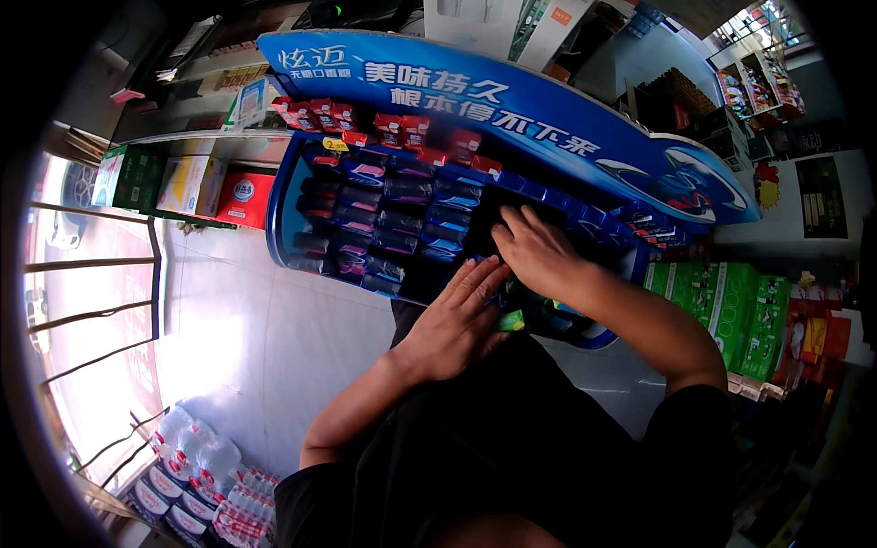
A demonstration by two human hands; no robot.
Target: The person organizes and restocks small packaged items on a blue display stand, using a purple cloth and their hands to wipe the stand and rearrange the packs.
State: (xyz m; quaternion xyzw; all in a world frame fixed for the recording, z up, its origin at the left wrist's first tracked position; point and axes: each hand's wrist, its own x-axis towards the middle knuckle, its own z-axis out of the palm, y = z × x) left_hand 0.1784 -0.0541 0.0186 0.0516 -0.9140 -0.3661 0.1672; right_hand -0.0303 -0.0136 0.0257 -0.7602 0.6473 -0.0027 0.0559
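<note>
Before me stands a blue chewing-gum display rack (pixel 275 229) with rows of small gum packs (pixel 394 212). My left hand (pixel 458 322) is over the rack's near edge, fingers straight and close together. A small green packet (pixel 510 321) sticks out from under its thumb side, gripped there. My right hand (pixel 538 250) reaches into a dark gap in the rack, just right of the blue-wrapped packs (pixel 453 195). Its fingertips are bent downward, and shadow hides whatever they touch. Both hands are close together.
A blue printed header board (pixel 438 82) rises along the rack's far side. Red packs (pixel 401 130) line the upper ledge. Boxes (pixel 192 185) sit on a shelf at left, green cartons (pixel 736 315) at right. Bottled water packs (pixel 205 452) are on the floor, lower left.
</note>
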